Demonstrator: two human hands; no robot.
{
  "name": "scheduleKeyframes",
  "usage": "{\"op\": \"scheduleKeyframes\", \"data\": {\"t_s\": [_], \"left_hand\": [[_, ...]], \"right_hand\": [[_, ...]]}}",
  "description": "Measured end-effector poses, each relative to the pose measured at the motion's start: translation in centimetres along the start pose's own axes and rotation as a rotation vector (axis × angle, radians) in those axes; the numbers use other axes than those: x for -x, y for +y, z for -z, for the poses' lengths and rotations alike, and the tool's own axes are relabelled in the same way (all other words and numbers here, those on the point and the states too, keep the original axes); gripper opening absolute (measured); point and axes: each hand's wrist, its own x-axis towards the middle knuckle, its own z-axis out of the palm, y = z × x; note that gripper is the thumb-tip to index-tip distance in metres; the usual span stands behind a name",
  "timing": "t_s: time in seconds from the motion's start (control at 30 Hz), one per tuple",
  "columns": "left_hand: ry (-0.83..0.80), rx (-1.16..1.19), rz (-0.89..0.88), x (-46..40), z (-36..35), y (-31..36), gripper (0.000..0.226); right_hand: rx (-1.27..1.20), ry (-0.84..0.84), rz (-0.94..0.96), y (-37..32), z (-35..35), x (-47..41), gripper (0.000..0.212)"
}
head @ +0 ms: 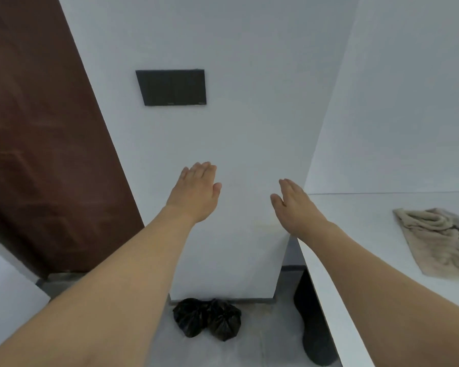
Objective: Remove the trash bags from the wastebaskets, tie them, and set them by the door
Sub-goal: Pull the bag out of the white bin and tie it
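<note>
Both bags are sitting tied, low centre, near the door; left hand and right hand are hovering flat, empty. Just check knots.

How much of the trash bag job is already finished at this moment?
Done: two black trash bags, gathered closed at the top, sit on the floor at the foot of the white wall, near the brown door. In hand: nothing; the left hand and right hand are open and empty. Left: nothing evident; no wastebasket is clearly visible.
</note>
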Motion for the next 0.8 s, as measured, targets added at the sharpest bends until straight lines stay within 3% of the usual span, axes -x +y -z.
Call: {"op": "scheduleKeyframes", "data": {"t_s": [0.43, 0.8], "left_hand": [[-0.043, 0.051, -0.154, -3.5, 0.1, 3.4, 0.053], [-0.12, 0.097, -0.427, 0.5, -2.3, 17.5, 0.054]], "right_hand": [[0.007, 0.119, -0.216, 2.7, 2.9, 4.4, 0.052], [0.017, 0.232, -0.425, 10.7, 6.6, 17.3, 0.049]]}}
